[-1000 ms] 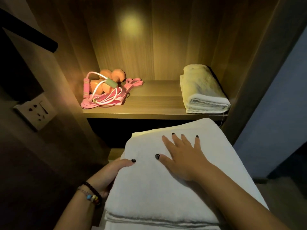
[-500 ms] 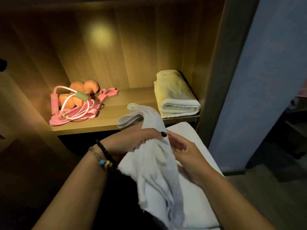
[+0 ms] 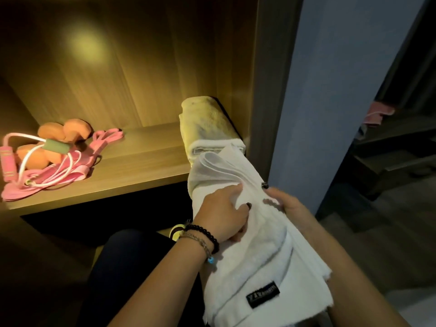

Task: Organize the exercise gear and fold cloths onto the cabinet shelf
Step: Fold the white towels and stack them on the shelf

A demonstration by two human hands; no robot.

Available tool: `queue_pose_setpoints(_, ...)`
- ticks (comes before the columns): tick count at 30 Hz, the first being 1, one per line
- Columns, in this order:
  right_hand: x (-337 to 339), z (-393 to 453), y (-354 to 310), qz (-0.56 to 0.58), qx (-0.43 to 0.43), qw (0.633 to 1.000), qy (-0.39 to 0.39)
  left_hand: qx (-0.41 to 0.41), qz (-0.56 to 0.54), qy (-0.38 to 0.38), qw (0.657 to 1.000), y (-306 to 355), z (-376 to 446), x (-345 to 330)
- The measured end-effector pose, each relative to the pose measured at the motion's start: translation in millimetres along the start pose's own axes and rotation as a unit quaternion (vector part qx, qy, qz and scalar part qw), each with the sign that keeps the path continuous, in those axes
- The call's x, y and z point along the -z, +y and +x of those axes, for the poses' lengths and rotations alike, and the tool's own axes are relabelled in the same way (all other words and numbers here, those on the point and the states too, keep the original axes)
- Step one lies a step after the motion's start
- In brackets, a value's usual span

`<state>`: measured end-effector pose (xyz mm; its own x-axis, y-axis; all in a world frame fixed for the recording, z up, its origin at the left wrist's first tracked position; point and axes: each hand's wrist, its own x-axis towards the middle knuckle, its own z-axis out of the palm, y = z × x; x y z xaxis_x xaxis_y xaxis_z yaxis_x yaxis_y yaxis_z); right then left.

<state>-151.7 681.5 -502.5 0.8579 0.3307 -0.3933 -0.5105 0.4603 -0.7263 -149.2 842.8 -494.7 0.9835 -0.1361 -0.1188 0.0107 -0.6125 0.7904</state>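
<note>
A white towel (image 3: pixel 257 253) with a black label is bunched lengthwise and held up in front of the cabinet shelf (image 3: pixel 132 171). My left hand (image 3: pixel 224 211) grips it from the left, and my right hand (image 3: pixel 285 204) holds its right side. The towel's far end reaches the shelf's front edge, just before a folded cream towel (image 3: pixel 207 126) lying at the shelf's right end. On the shelf's left end lie orange dumbbells (image 3: pixel 63 131), a pink jump rope (image 3: pixel 28 159) and pink resistance bands (image 3: pixel 103 140).
The cabinet's wooden side panel (image 3: pixel 266 90) stands right of the folded towel, with a blue-grey wall (image 3: pixel 330 90) beyond it. A dark room with furniture and a pink cloth (image 3: pixel 377 113) opens at the far right. My dark-clad leg (image 3: pixel 132 267) is below the shelf.
The towel lay flat under my right palm, then both hands gathered it up. It is now bunched and lifted toward the shelf's right end. The view has swung right.
</note>
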Motion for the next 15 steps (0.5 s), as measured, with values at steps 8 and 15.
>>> queue_pose_setpoints(8, 10, 3, 12, -0.231, 0.026, 0.972, 0.044, -0.180, 0.138, 0.185, 0.956, -21, 23, 9)
queue_pose_setpoints(15, 8, -1, 23, -0.351, 0.059, 0.929, 0.099, -0.127, 0.266, -0.024, 0.955, -21, 47, 7)
